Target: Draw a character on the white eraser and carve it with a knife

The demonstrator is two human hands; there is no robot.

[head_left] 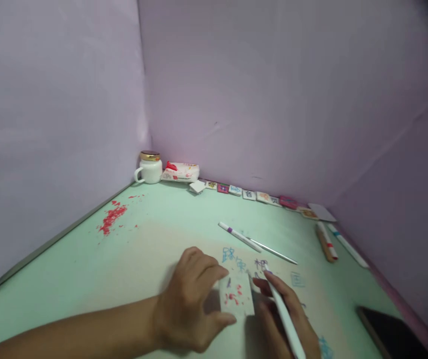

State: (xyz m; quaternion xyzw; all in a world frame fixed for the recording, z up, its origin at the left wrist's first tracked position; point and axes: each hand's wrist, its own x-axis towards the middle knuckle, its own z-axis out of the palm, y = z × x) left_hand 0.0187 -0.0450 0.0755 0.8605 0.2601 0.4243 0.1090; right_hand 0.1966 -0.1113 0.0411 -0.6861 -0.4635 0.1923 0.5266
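A small white square piece [241, 302] with red marks and one purple stroke on its face is held at its left side. My left hand [191, 299] grips it between thumb and forefinger. In my right hand [292, 309] is a white marker pen [285, 316], its lower end near the purple character written on the table surface. The right fingertips are close to the piece's right edge. Beyond the hands lie a white marker with a purple band [239, 236] and a thin silver tool [273, 250]. The marker's tip is hard to make out.
Red shavings [112, 218] lie at the left. Along the back wall stand a white mug with a gold lid [151, 169], a wipes-like packet [181, 172] and a row of small decorated squares [249, 195]. Markers [348, 245] and a dark flat device [389, 331] are at the right.
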